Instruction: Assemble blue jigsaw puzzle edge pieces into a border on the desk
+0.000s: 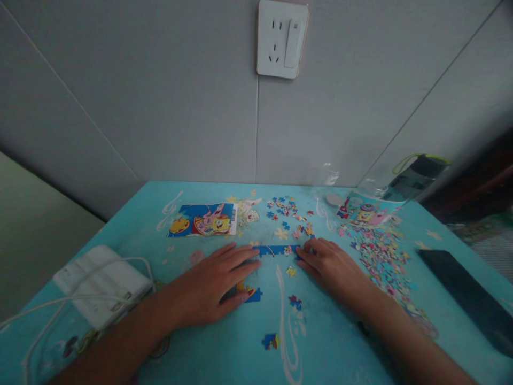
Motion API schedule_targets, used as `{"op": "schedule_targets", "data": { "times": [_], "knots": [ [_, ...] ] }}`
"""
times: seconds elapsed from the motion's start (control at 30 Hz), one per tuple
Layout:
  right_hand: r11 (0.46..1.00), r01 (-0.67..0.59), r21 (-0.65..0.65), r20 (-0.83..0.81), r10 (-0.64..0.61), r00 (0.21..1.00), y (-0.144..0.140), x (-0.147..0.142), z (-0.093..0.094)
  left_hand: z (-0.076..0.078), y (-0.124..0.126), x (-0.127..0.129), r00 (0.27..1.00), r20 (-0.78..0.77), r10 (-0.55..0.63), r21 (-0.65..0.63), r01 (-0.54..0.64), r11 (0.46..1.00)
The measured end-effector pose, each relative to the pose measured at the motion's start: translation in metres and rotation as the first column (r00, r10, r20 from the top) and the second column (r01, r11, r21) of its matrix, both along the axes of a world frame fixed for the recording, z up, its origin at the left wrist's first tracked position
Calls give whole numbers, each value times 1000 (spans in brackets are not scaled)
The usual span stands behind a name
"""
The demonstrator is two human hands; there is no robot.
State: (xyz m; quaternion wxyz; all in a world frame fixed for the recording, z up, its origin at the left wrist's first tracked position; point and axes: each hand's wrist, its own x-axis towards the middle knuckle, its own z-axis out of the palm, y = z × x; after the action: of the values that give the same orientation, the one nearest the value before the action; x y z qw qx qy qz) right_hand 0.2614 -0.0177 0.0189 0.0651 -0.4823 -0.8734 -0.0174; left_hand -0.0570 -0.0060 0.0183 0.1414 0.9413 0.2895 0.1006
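Note:
My left hand [228, 275] lies with its fingers spread over a joined section of jigsaw puzzle [254, 295]. Its fingertips touch the left end of a narrow blue puzzle strip [276, 250]. At the strip's right end, my right hand [331, 264] has its thumb and fingers closed on a blue puzzle piece [297, 252], partly hidden by them. Just below the strip is a loose yellowish piece [290, 271]. Closer to me lie a dark blue and red piece [295, 302] and a blue and yellow piece [271, 341].
A cartoon picture card [206, 219] lies behind my left hand. Many loose pieces [380, 256] spread to the right beside a clear printed container [366, 208]. A bottle [419, 176], a dark flat object [465, 294] and a white power bank with cables [102, 283] surround the work.

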Motion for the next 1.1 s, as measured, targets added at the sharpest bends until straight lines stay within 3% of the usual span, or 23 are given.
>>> {"op": "schedule_targets", "data": {
  "times": [0.57,0.83,1.1],
  "knots": [
    [999,-40,-25,-25,39,999,5,2,0,-2,1,-2,999,-36,17,-2,-17,1000],
    [999,9,-52,-62,-12,998,6,3,-4,-3,0,-2,999,-42,31,-10,-32,999],
    [998,3,-70,-141,-13,990,4,4,8,-2,0,-2,998,-53,36,-3,-37,999]
  ]
}}
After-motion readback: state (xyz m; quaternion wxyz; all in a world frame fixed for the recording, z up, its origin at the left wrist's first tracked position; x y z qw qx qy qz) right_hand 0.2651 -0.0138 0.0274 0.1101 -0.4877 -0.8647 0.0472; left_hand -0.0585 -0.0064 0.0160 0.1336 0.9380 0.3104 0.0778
